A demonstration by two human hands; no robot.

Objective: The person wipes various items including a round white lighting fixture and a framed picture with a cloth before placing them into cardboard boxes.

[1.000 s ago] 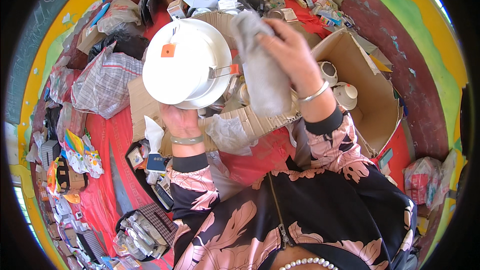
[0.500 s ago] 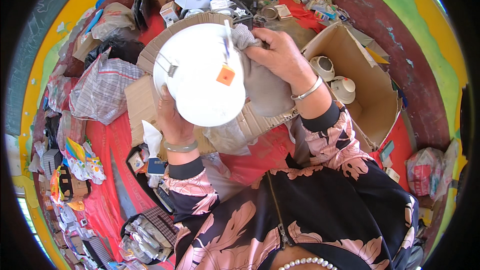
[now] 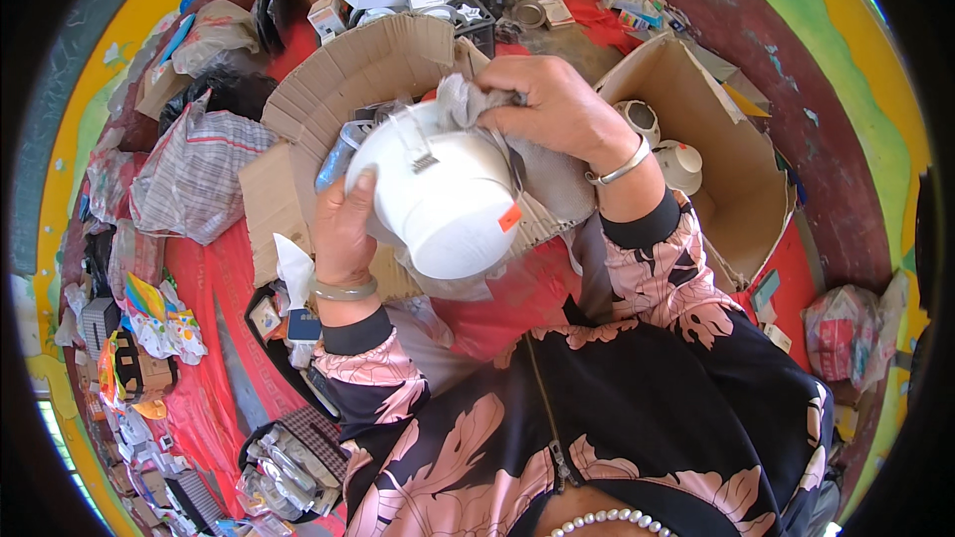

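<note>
a round white lamp fitting (image 3: 448, 194) is held tilted, its smooth domed face turned down and toward the wearer, its rim and back turned up and away; no clear long axis can be told, the fitting being round. a small orange sticker (image 3: 510, 217) is seen on the face at its right, and a metal spring clip (image 3: 422, 151) on the back near the upper rim. the fitting is gripped at its left edge by the left hand (image 3: 343, 229), closed around the rim with the thumb laid on the white surface. above the fitting and to its right, the right hand (image 3: 557, 109) is closed on a grey cloth (image 3: 537, 164), which is pressed against the fitting's upper rim and hangs down behind its right side. behind the fitting a flattened cardboard sheet (image 3: 348, 80) is spread, and to the fitting's right an open cardboard box (image 3: 736, 169) is set, with two white fittings (image 3: 662, 144) inside it. left of the fitting a checked cloth bundle (image 3: 194, 174) lies on the red covering (image 3: 214, 278).
</note>
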